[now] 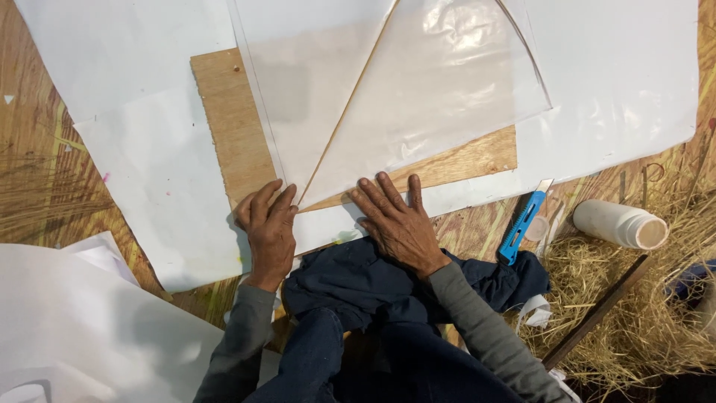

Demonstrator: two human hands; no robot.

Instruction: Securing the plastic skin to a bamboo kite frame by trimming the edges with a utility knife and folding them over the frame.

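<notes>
— How many hands are down there?
— Two: the left hand (267,227) and the right hand (395,220), both flat on the sheets.
— And boards?
— One plywood board (235,134), with two clear plastic sheets (440,82) overlapping on it.
— Cutting tools?
— One blue utility knife (524,222). One white bottle (620,224) beside it, lying on its side.
— Anything else worth counting?
— One dark wooden stick (597,313) in the straw, and one dark blue cloth (358,280). The white paper sheets (149,172) overlap too much to count.
</notes>
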